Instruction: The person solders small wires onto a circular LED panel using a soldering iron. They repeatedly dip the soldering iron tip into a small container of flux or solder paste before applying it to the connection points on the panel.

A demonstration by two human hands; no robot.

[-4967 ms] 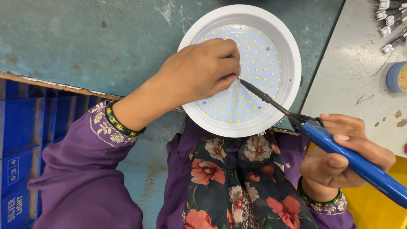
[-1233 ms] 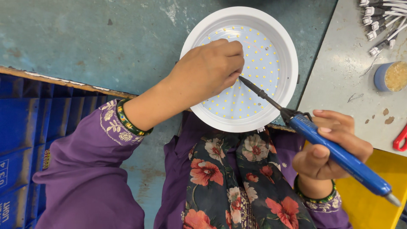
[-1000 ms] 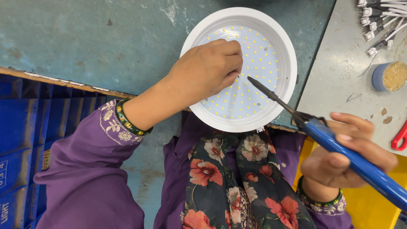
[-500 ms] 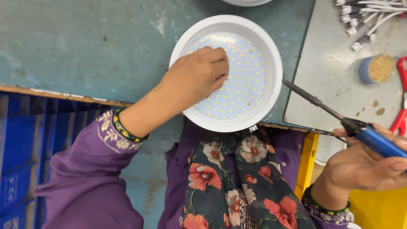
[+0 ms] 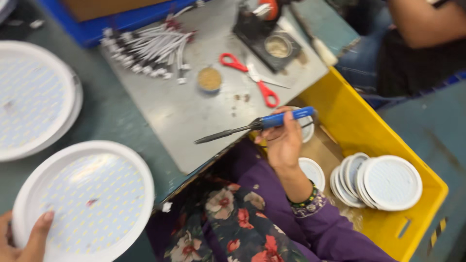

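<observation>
My left hand grips the near rim of a round white light panel dotted with small yellow diodes, at the lower left on the green bench. My right hand is closed around the blue handle of a soldering iron. Its dark tip points left over the grey metal plate, apart from the panel.
More white panels are stacked at the far left. On the plate lie red scissors, a small tin, a bundle of white wires and a black iron stand. A yellow crate of round covers sits right. Another person sits at the top right.
The view has swung right. My right hand carried the iron away from the panel over the grey plate. My left hand slid from the panel's face to its near rim.
</observation>
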